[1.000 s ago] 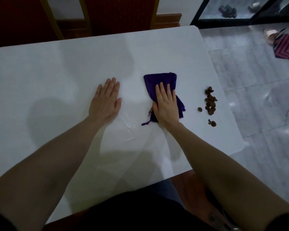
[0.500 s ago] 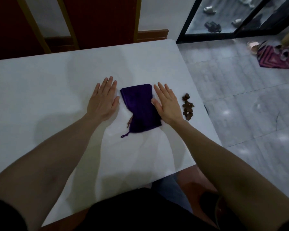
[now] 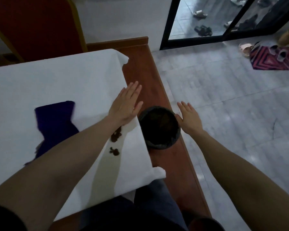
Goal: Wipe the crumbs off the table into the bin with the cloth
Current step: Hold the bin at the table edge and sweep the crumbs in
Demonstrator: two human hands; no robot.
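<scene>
Hands have left the cloth (image 3: 54,124), which a second ago lay under the right palm and now sits alone on the tabletop (image 3: 40,84). The right hand (image 3: 189,118) has swung out past the edge, fingers straight and spread, its thumb side touching the rim of the bin (image 3: 158,127) on the floor below. The left hand (image 3: 126,105) hovers flat at the edge, fingers straight, holding nothing. Crumbs (image 3: 115,135) remain near the edge, beside the left forearm. Likely the bin is being positioned before wiping resumes.
</scene>
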